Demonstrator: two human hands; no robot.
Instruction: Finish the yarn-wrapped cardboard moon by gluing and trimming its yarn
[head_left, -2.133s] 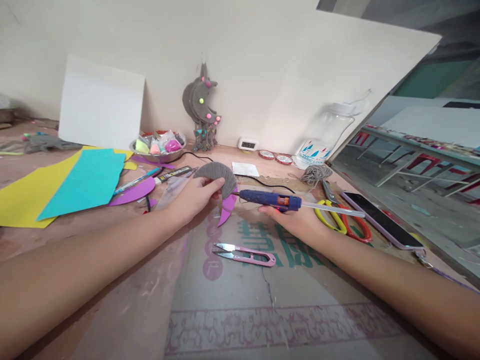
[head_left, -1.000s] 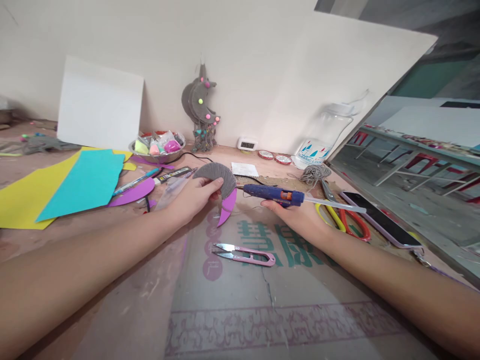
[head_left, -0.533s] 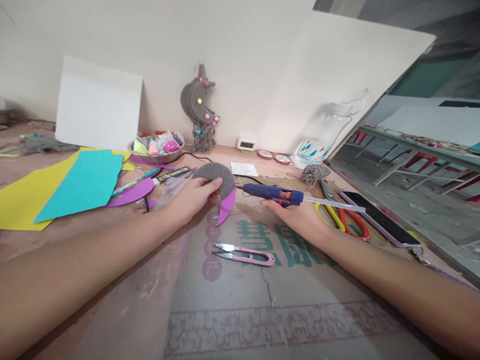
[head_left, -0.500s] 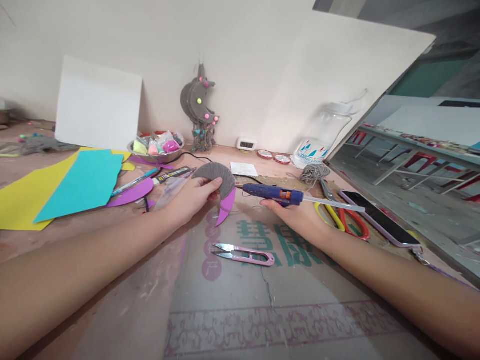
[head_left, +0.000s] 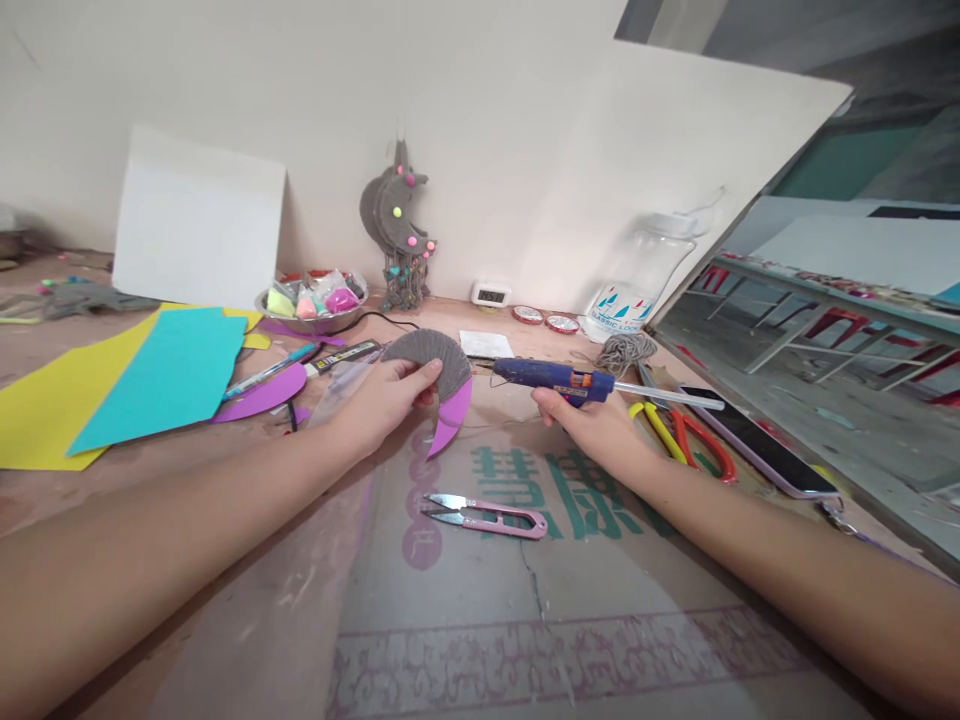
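Between the thumb and fingers of my left hand (head_left: pixel 401 390) is a crescent moon (head_left: pixel 442 355), mostly wound with grey yarn; its lower tip shows bare purple. My right hand (head_left: pixel 589 425) is closed around a blue hot glue gun (head_left: pixel 544 378), with a clear glue stick (head_left: pixel 667 394) poking out of its back. The gun's nozzle points left at the crescent, a small gap apart from it. A pair of pink thread snips (head_left: pixel 487 515) lies on the printed plastic sheet (head_left: pixel 450 620) below both hands.
Yellow (head_left: pixel 67 400) and turquoise sheets (head_left: pixel 165 370) lie left, near a metal bowl (head_left: pixel 315 322) of coloured clay. A finished moon hanging (head_left: pixel 397 215) is on the wall. Rightward are grey yarn (head_left: pixel 626 352), scissors (head_left: pixel 697 445), a phone (head_left: pixel 757 440) and a clear bottle (head_left: pixel 637 280).
My right hand has drawn the glue gun slightly right, so its nozzle sits farther from the crescent. My left hand keeps its hold on the crescent. The view has shifted slightly.
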